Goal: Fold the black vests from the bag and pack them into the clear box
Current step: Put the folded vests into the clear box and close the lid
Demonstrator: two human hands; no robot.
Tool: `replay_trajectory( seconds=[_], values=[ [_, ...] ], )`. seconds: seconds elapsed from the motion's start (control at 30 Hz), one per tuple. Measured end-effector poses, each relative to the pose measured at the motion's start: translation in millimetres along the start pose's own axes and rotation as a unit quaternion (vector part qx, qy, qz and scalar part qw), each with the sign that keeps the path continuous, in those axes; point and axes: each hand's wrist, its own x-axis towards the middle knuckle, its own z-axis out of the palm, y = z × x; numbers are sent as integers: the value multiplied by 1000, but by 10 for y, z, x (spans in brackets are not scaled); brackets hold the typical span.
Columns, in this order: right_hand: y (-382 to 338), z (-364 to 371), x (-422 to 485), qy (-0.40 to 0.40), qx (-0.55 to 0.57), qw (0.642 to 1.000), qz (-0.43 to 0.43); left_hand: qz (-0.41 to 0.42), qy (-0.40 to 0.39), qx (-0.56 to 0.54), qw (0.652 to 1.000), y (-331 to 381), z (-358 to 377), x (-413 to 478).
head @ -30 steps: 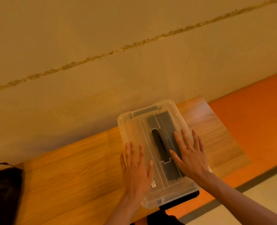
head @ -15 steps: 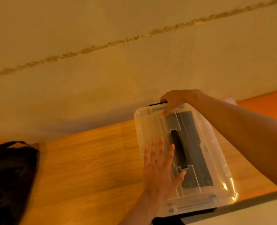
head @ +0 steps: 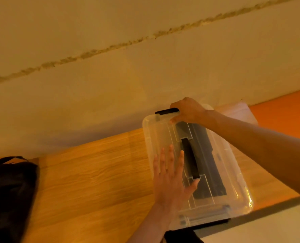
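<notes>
The clear box (head: 233, 172) lies on the wooden table with its lid on. A black handle (head: 189, 157) runs along the middle of the lid. Dark folded fabric (head: 209, 167) shows through the plastic. My left hand (head: 170, 179) lies flat on the lid, fingers straight, left of the handle. My right hand (head: 187, 111) reaches over the box to its far end and grips the black latch (head: 165, 111) there. A second black latch (head: 212, 223) sits at the near end. The black bag (head: 8, 193) lies at the far left of the table.
The wooden table (head: 96, 176) stands against a pale wall (head: 128, 76). An orange surface (head: 282, 109) lies to the right beyond the table. A pale floor strip (head: 268, 225) runs along the table's near edge.
My right hand left the lid and reached to the box's far end, where it now grips the latch. My left hand stays flat on the lid. The view has shifted left, showing the bag.
</notes>
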Motion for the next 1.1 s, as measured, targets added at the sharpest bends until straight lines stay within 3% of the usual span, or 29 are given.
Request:
replay_trajectory(
  seconds=[0.13,0.27,0.37,0.47,0.57,0.7,0.8,0.83,1.1],
  values=[
    [-45,183,-240,34,-36,999,24,-4,-1,4,1000,-6,-10,12],
    [-206,626,-1243,191,-5,976,105,9,-12,14,1000,-40,-48,17],
    [-426,1006,-2144,303,59,924,227,59,1,-5,998,-102,-161,174],
    [-880,1410,-2791,401,193,794,415,130,31,23,991,-249,-360,649],
    [-1317,1779,-2932,408,346,642,549,187,36,61,980,-351,-531,1221],
    [-1697,1860,-2714,404,516,512,555,260,6,142,955,-439,-545,1576],
    [-1844,1890,-2563,438,600,368,559,254,-16,153,955,-547,-550,1708],
    [-1868,1932,-2519,463,600,339,557,253,-18,147,956,-590,-557,1743],
    [-2020,1910,-2157,553,443,364,605,246,-38,121,961,-691,-546,1862]
  ],
)
